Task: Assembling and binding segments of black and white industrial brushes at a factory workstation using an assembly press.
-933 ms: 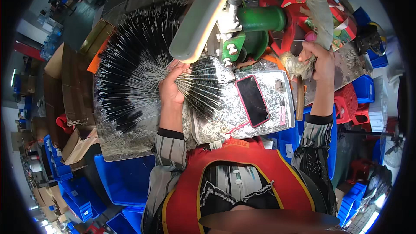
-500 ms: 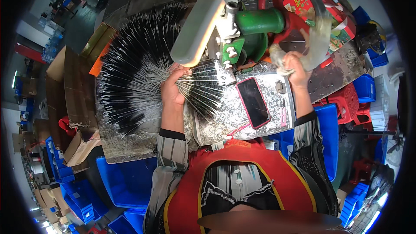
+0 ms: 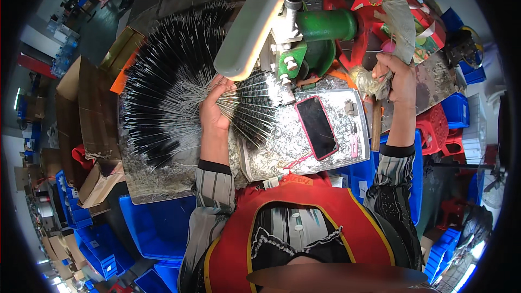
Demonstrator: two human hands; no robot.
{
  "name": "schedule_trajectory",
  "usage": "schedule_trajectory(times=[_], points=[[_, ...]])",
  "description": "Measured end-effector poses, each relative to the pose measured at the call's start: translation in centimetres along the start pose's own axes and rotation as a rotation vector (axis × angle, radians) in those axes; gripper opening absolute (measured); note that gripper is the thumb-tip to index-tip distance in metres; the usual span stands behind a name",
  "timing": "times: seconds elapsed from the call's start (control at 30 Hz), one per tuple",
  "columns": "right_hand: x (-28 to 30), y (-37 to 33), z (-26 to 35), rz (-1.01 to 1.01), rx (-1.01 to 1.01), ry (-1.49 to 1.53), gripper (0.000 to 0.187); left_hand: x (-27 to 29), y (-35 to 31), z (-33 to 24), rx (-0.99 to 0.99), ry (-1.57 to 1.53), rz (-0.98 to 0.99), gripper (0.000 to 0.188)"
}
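Note:
My left hand (image 3: 215, 109) is closed around the bare ends of several thin metal wires (image 3: 184, 89). Black bristle-like lengths (image 3: 146, 97) fan out from these wires, which look like twisted-wire brushes; some reach under the machine's head. At the right, my right hand (image 3: 400, 77) curls its fingers round the wrapped part of a red handwheel (image 3: 359, 49) with a dark rim. Pale wrapping (image 3: 374, 82) covers the part near my fingers, and a wooden stick (image 3: 376, 125) hangs below it. The green machine (image 3: 328, 25) joins the wheel.
A white lamp (image 3: 249, 35) hangs over the wires. A red-edged phone (image 3: 317, 128) lies on the worn metal plate (image 3: 266, 163). Cardboard boxes (image 3: 95, 114) stand at the left, blue bins (image 3: 157, 228) below the table, and red stools (image 3: 434, 127) at the right.
The handwheel has turned, shifting its wrapped sections and bringing the wooden stick into view. My right hand has moved right and slightly upward. My left hand stays nearly still on the wires.

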State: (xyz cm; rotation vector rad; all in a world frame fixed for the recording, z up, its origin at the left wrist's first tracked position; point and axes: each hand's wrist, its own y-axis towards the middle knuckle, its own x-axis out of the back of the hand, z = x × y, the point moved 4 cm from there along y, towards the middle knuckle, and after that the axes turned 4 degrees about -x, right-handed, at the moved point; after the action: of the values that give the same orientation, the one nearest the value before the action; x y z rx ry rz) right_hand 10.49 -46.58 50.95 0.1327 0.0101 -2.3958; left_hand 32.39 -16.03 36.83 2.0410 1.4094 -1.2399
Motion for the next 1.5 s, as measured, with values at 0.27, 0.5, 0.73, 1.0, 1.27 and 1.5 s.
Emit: schedule_trajectory(times=[0.27, 0.5, 0.73, 1.0, 1.27, 1.5], points=[[-2.4, -1.0, -6.2, 0.029, 0.524, 0.147, 0.014, 0.6, -0.4, -0.3, 0.020, 0.093, -0.020, 0.033], [-1.3, -0.5, -6.8, 0.059, 0.518, 0.139, 0.013, 0.2, -2.6, -0.8, 0.325, 0.316, 0.179, 0.026], [-1.5, -0.7, -6.8, 0.053, 0.469, 0.109, 0.013, 0.5, -2.2, -0.5, 0.250, 0.130, 0.128, 0.017], [-0.2, -1.0, -4.0, -0.067, 0.211, 0.148, 0.009, -0.2, -2.2, -0.2, 0.098, 0.255, 0.009, 0.015], [-1.7, -1.4, 0.9, -0.108, 0.068, -0.074, 0.023, 0.3, -2.1, 0.0, 0.037, 0.224, 0.015, 0.011], [-0.3, -0.8, -2.7, -0.005, 0.154, 0.128, 0.009, 0.6, -1.8, -0.2, 0.078, 0.186, -0.078, 0.012]])
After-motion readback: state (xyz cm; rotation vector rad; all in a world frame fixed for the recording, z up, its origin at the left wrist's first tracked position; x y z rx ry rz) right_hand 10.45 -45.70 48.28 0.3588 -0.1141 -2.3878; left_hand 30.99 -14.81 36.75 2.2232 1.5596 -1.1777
